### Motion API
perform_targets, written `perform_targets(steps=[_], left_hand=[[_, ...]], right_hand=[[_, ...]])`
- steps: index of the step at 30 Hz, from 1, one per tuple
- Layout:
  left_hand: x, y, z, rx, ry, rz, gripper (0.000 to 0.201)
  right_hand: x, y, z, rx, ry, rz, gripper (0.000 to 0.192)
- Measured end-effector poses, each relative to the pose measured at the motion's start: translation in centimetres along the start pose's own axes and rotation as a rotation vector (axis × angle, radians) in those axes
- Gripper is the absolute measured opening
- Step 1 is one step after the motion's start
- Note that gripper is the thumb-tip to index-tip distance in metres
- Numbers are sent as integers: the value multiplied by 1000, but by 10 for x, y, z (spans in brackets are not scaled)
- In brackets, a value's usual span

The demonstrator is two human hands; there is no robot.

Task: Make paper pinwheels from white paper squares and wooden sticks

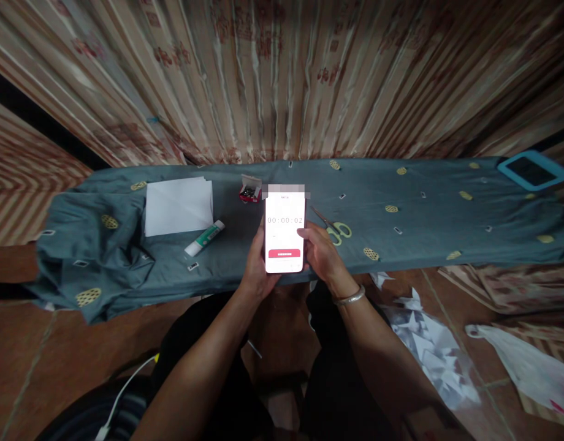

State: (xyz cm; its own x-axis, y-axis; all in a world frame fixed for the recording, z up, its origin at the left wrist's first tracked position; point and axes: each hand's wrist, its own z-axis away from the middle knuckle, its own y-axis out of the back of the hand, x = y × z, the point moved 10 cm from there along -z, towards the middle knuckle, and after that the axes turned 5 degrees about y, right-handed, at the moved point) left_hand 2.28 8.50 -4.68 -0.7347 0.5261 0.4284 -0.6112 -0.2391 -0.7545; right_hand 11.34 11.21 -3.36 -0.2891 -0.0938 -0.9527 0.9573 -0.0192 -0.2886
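Between my two hands a smartphone (284,236) is held upright, its lit screen showing a timer at 00:00:02 above a red button. My left hand (257,263) wraps round its left edge and lower back. On the right edge my right hand (322,250) grips it, the thumb at the screen's side; a bangle is on that wrist. Just beyond the right hand lie scissors (339,233) with light green handles. Left of the phone are a small red box (249,191) of metal pieces, a green and white glue stick (205,238) and a stack of white paper (178,207).
A blue-green patterned cloth (429,214) covers the long table, bunched at its left end. A light-blue framed tablet (534,169) lies far right. Curtains (282,79) hang behind. On the floor at right are a clear bag of folded white paper (433,352) and a white plastic bag (521,367).
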Motion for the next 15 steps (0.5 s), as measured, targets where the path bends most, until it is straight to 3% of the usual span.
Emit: perform_targets(steps=[5, 9, 15], left_hand=[[6, 2, -5, 18, -71, 7, 42], [11, 5, -9, 58, -108, 50, 44], [21, 0, -10, 57, -171, 54, 44]], right_hand=[[-2, -7, 2, -22, -14, 22, 34], [-18, -11, 4, -39, 137, 102, 57], [-36, -6, 21, 45, 319, 575, 89]])
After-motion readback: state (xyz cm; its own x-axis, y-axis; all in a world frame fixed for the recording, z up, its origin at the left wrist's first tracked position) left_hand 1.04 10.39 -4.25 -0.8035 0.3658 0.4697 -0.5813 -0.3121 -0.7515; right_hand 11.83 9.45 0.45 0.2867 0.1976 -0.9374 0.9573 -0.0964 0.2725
